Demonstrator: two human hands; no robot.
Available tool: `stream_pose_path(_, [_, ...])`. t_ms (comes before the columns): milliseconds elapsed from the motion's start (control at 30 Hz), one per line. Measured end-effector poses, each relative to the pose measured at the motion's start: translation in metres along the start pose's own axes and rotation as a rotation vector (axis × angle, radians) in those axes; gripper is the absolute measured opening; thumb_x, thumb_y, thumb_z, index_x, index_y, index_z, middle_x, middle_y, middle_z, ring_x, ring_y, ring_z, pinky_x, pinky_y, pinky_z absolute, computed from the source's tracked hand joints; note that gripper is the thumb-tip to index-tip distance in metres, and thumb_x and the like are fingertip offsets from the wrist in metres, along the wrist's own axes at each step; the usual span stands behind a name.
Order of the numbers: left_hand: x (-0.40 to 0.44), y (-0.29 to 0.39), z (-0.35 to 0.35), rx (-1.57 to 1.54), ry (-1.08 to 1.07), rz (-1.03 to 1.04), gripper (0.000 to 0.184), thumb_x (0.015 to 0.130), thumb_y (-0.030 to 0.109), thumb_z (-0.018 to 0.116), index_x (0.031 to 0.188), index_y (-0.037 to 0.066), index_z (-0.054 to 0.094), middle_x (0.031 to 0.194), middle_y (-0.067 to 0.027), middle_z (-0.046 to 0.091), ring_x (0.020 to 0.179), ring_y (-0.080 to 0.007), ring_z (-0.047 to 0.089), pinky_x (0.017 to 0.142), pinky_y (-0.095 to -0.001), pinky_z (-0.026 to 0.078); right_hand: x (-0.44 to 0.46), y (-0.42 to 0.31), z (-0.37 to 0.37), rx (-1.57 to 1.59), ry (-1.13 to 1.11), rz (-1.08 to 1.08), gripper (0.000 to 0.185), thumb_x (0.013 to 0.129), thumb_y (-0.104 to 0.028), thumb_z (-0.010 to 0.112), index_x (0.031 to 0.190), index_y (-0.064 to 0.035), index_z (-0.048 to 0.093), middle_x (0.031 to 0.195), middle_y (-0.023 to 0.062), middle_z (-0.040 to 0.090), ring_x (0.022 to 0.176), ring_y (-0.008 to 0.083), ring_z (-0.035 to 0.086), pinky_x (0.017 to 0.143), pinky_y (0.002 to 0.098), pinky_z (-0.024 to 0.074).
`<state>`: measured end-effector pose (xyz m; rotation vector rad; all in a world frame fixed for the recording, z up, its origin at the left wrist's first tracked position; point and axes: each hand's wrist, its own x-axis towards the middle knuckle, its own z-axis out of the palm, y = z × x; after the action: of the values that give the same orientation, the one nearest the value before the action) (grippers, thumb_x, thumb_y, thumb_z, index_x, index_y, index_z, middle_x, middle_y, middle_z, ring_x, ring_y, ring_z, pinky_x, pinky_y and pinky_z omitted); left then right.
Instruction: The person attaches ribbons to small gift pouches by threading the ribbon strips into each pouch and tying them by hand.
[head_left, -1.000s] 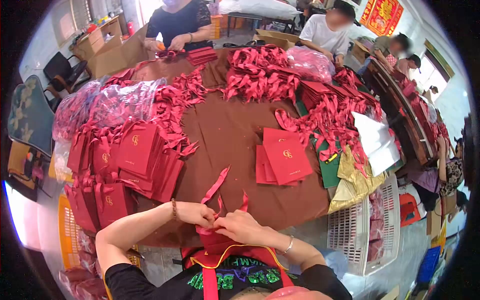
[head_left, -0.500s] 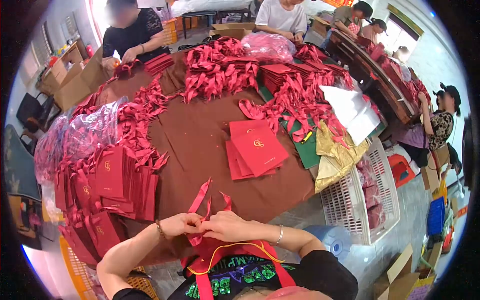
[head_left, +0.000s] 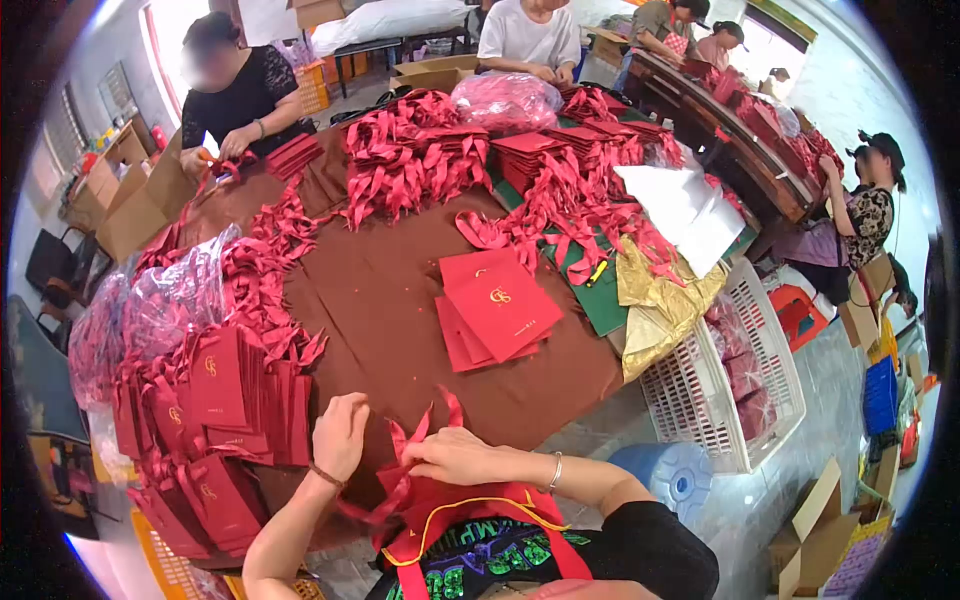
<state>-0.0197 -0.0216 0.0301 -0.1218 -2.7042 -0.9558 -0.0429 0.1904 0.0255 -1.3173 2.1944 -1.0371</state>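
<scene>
My right hand [head_left: 455, 457] is closed on a red ribbon [head_left: 422, 428], whose loose ends stick up past the fingers at the near table edge. Below it, part of a red bag [head_left: 450, 505] lies against my body, mostly hidden by the hand and the apron's yellow cord. My left hand [head_left: 340, 437] is raised to the left, apart from the right one, with its fingers curled together; whatever they may pinch is hidden. Farther up the brown tablecloth [head_left: 370, 280] rests a small stack of red paper bags [head_left: 505, 305] with gold lettering.
At left stand many ribboned red bags [head_left: 218, 380] beside plastic-wrapped bundles [head_left: 185, 280]. Red ribbon heaps [head_left: 415, 150] cover the far side. A white crate [head_left: 690, 400], gold wrapping [head_left: 670, 300] and a blue drum [head_left: 665, 480] are at right. Co-workers [head_left: 245, 95] work around the table.
My left hand has parted from the right and moved up and left. My right hand stays near the ribbon. The view has shifted slightly.
</scene>
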Motion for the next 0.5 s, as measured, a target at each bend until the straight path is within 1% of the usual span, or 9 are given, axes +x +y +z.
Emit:
stream_pose_path(33, [-0.002, 0.0, 0.001, -0.001, -0.003, 0.016, 0.016, 0.089, 0.014, 0.054, 0.1, 0.003, 0.057, 0.093, -0.0163, 0.059, 0.081, -0.0303, 0.06, 0.071, -0.0369, 0.048, -0.002, 0.002, -0.001, -0.006, 0.015, 0.004, 0.019, 0.083, -0.025, 0.059, 0.095, -0.01, 0.056, 0.08, 0.0133, 0.063, 0.076, 0.0333, 0.062, 0.064, 0.0464, 0.0455])
stream_pose_path(100, [-0.011, 0.004, 0.003, 0.334, -0.223, 0.057, 0.025, 0.082, 0.019, 0.063, 0.102, 0.007, 0.056, 0.088, -0.0131, 0.057, 0.081, -0.0318, 0.059, 0.067, -0.0402, 0.045, -0.008, 0.004, -0.001, 0.086, 0.051, 0.02, 0.02, 0.084, -0.025, 0.058, 0.096, -0.0099, 0.055, 0.079, 0.0137, 0.063, 0.076, 0.0334, 0.062, 0.064, 0.0461, 0.0452])
stream_pose_path(133, [-0.014, 0.007, 0.006, 0.388, -0.245, 0.105, 0.025, 0.079, 0.019, 0.064, 0.1, 0.007, 0.057, 0.088, -0.0121, 0.056, 0.079, -0.0308, 0.058, 0.066, -0.0405, 0.045, -0.011, 0.004, -0.002, 0.087, 0.055, 0.028, 0.02, 0.084, -0.025, 0.058, 0.096, -0.0099, 0.055, 0.079, 0.0137, 0.063, 0.076, 0.0334, 0.062, 0.064, 0.0461, 0.0452])
stream_pose_path(300, [-0.02, -0.013, 0.019, 0.323, -0.168, 0.18, 0.019, 0.079, 0.017, 0.063, 0.094, 0.007, 0.057, 0.083, -0.0116, 0.054, 0.08, -0.0302, 0.057, 0.066, -0.0419, 0.044, -0.017, 0.008, -0.003, 0.12, 0.085, 0.061, 0.02, 0.085, -0.026, 0.057, 0.096, -0.009, 0.054, 0.078, 0.0138, 0.062, 0.075, 0.0336, 0.061, 0.064, 0.0451, 0.0446])
stream_pose_path(333, [-0.024, -0.018, 0.019, 0.289, -0.181, 0.164, 0.018, 0.08, 0.017, 0.062, 0.095, 0.007, 0.058, 0.085, -0.0123, 0.055, 0.081, -0.0304, 0.057, 0.066, -0.0412, 0.044, -0.017, 0.007, -0.008, 0.112, 0.031, 0.104, 0.02, 0.087, -0.025, 0.058, 0.098, -0.0078, 0.055, 0.085, 0.0117, 0.065, 0.078, 0.0296, 0.064, 0.066, 0.0391, 0.0474])
stream_pose_path(400, [-0.029, -0.022, 0.013, 0.261, -0.2, 0.151, 0.017, 0.082, 0.016, 0.06, 0.096, 0.007, 0.059, 0.088, -0.013, 0.056, 0.082, -0.0305, 0.057, 0.067, -0.0405, 0.044, -0.018, 0.009, -0.011, 0.173, 0.073, 0.095, 0.021, 0.087, -0.026, 0.057, 0.097, -0.0081, 0.055, 0.084, 0.0126, 0.065, 0.08, 0.0305, 0.063, 0.067, 0.0399, 0.047])
stream_pose_path(433, [-0.031, -0.02, 0.006, 0.127, -0.317, 0.159, 0.022, 0.084, 0.016, 0.058, 0.103, 0.006, 0.058, 0.095, -0.0127, 0.058, 0.088, -0.0287, 0.058, 0.074, -0.0387, 0.045, -0.018, 0.008, -0.015, 0.232, 0.113, 0.084, 0.021, 0.086, -0.027, 0.057, 0.096, -0.0084, 0.055, 0.084, 0.0135, 0.064, 0.081, 0.0314, 0.063, 0.067, 0.0408, 0.0466])
stream_pose_path(467, [-0.036, -0.02, 0.001, -0.008, -0.437, 0.161, 0.026, 0.086, 0.016, 0.056, 0.111, 0.005, 0.057, 0.103, -0.0125, 0.06, 0.093, -0.027, 0.058, 0.08, -0.0369, 0.045, -0.02, 0.007, -0.021, 0.271, 0.046, 0.166, 0.021, 0.086, -0.024, 0.059, 0.094, -0.0059, 0.056, 0.086, 0.0133, 0.065, 0.082, 0.0274, 0.064, 0.07, 0.0371, 0.0476])
stream_pose_path(500, [-0.042, -0.019, 0.0, -0.007, -0.44, 0.158, 0.026, 0.086, 0.016, 0.056, 0.111, 0.005, 0.057, 0.103, -0.0125, 0.06, 0.093, -0.027, 0.058, 0.08, -0.0369, 0.045, -0.018, 0.006, -0.027, 0.276, 0.045, 0.166, 0.021, 0.086, -0.024, 0.059, 0.094, -0.0059, 0.056, 0.086, 0.0133, 0.065, 0.082, 0.0274, 0.064, 0.07, 0.0371, 0.0476])
